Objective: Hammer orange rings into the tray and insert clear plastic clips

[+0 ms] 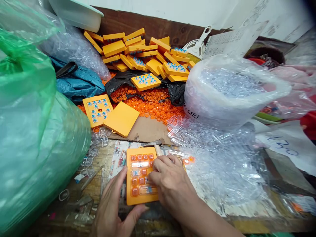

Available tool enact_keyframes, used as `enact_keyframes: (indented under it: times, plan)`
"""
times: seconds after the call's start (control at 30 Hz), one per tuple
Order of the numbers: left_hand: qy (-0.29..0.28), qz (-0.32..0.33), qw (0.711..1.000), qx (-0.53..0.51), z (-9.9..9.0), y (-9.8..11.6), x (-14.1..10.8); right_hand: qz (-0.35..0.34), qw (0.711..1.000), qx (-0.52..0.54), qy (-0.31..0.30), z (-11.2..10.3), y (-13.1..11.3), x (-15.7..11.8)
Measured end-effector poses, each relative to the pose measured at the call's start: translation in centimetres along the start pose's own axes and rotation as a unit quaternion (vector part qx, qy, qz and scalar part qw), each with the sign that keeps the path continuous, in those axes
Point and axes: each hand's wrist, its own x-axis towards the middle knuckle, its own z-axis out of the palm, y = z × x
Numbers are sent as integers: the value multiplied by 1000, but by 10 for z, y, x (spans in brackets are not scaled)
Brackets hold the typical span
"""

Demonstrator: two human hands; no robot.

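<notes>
On the worktable in front of me lies a flat yellow plastic panel [142, 175]. Orange square caps and clear oblong caps sit in rows on its face. My left hand [118, 205] holds the panel by its left side, fingers along the left edge and thumb at the lower edge. Over the right half of the panel is my right hand [170, 181], with bent fingers pressed together on the caps. Whatever those fingertips pinch, if anything, is hidden. Just behind the panel, a tool with a pale handle [158, 150] is partly covered by the right hand.
Loose clear caps [219, 158] spread to the right below an open plastic bag [209, 112] of clear pieces. Orange caps [153, 105] heap behind. Yellow panels [115, 48] with blue switches pile at the back. A large green bag [44, 144] bulges at left; a white dustpan [198, 46] stands behind.
</notes>
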Motion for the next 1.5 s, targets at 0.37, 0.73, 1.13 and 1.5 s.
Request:
enact_keyframes:
  times: [0.37, 0.73, 1.13, 1.5]
  plan:
    - [10, 36, 971, 237, -44, -64, -1, 9, 995, 90, 52, -3, 14, -23]
    - [70, 76, 982, 160, -43, -48, 20, -54, 997, -14, 51, 3, -11, -44]
    - [86, 122, 986, 78, -30, -19, 22, -41, 993, 50, 94, 10, -2, -39]
    - [24, 185, 980, 69, 7, 10, 15, 38, 996, 75, 16, -4, 5, -3]
